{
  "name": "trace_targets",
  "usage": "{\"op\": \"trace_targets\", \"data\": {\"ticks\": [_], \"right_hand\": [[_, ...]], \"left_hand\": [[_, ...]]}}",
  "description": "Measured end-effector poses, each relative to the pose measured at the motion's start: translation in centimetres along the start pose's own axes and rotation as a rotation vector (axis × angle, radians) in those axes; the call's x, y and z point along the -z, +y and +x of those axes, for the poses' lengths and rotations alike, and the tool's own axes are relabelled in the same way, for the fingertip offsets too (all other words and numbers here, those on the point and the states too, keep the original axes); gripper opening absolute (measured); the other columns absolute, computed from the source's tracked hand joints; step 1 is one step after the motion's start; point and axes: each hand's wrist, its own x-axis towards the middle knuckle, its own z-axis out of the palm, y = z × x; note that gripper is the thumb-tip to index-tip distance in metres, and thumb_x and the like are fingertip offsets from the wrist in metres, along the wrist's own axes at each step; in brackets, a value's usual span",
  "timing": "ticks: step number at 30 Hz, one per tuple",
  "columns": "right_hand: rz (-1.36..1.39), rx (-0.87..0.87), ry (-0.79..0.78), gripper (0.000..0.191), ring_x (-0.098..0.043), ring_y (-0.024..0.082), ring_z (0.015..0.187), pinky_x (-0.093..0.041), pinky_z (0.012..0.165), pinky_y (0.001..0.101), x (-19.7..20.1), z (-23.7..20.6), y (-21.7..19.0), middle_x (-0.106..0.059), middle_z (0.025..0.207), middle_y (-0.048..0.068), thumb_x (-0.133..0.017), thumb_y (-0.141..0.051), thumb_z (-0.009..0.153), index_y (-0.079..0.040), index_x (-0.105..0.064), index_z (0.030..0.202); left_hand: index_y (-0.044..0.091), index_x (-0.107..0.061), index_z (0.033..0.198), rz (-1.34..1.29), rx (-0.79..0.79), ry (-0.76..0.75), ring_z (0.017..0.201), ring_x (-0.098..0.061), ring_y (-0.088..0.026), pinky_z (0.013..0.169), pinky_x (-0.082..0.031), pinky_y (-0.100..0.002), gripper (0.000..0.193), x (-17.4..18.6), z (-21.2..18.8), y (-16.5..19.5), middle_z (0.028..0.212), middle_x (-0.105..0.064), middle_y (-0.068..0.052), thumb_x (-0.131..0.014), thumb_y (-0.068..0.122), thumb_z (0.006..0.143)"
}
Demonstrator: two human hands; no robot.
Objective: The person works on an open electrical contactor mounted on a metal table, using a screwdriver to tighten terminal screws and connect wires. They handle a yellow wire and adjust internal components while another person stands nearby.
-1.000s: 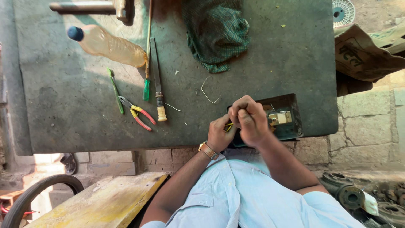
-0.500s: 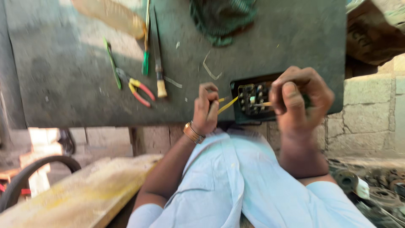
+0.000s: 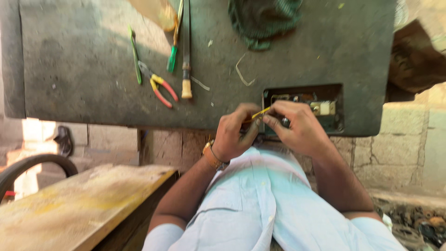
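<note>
both hands pinch the yellow wire (image 3: 260, 113) – left hand (image 3: 234, 132) and right hand (image 3: 297, 128) at its ends; it slants up toward the black box (image 3: 332, 123), nearer the right.

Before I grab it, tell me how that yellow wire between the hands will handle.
The yellow wire looks thin, so probably light and bendy. Pinched between the left hand and right hand, it shows straight, so perhaps slightly springy. Its smooth coating may slip.
</note>
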Motion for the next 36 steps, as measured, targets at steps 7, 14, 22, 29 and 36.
{"op": "trace_targets", "data": {"ticks": [7, 14, 22, 29, 36], "right_hand": [[0.453, -0.393, -0.222, 0.024, -0.052, 0.011, 0.061, -0.040, 0.054, 0.0317, 1.0, -1.2, 4.0, -0.063, 0.064, 0.003, -0.073, -0.020, 0.093, 0.002, -0.071, 0.083], [0.214, -0.202, -0.159, 0.022, -0.065, 0.012, 0.068, -0.054, 0.063, 0.0297, 2.9, -2.8, 2.7, -0.075, 0.074, 0.005, -0.071, -0.020, 0.091, 0.001, -0.074, 0.095], [-0.123, 0.121, 0.013, 0.018, -0.074, 0.026, 0.082, -0.058, 0.070, 0.0360, 3.1, -5.3, 1.7, -0.074, 0.094, 0.009, -0.076, -0.016, 0.085, -0.004, -0.073, 0.099], [-0.147, 0.097, -0.007, 0.017, -0.071, 0.029, 0.079, -0.056, 0.068, 0.0385, 3.7, -6.1, 2.1, -0.071, 0.087, 0.009, -0.076, -0.020, 0.086, -0.005, -0.071, 0.092], [-0.140, -0.052, 0.099, 0.016, -0.070, 0.033, 0.081, -0.054, 0.071, 0.0420, 2.0, -6.4, 3.3, -0.072, 0.087, 0.013, -0.075, -0.019, 0.086, -0.004, -0.072, 0.091]], "left_hand": [[0.000, -0.074, 0.102, 0.502, -0.619, 0.047, 0.054, -0.052, -0.015, 0.046, -0.040, -0.033, 0.018, -0.8, 0.4, 1.0, 0.065, -0.047, -0.001, -0.078, -0.005, 0.085], [0.000, -0.073, 0.102, 0.282, -0.413, -0.036, 0.060, -0.057, -0.015, 0.054, -0.046, -0.031, 0.015, -2.8, 0.0, 0.5, 0.072, -0.052, -0.003, -0.076, -0.001, 0.087], [-0.002, -0.075, 0.097, -0.508, 0.513, -0.145, 0.073, -0.055, 0.000, 0.061, -0.047, -0.020, 0.013, -5.2, -1.2, -2.1, 0.082, -0.069, 0.004, -0.075, 0.011, 0.097], [-0.002, -0.074, 0.097, -0.448, 0.445, -0.150, 0.075, -0.059, -0.002, 0.065, -0.049, -0.019, 0.012, -6.6, -2.2, -2.4, 0.084, -0.072, 0.002, -0.076, 0.010, 0.094], [-0.002, -0.074, 0.095, -0.301, 0.404, -0.061, 0.074, -0.062, -0.003, 0.065, -0.052, -0.022, 0.010, -6.7, -2.9, -1.7, 0.081, -0.071, -0.001, -0.076, 0.008, 0.094]]}}
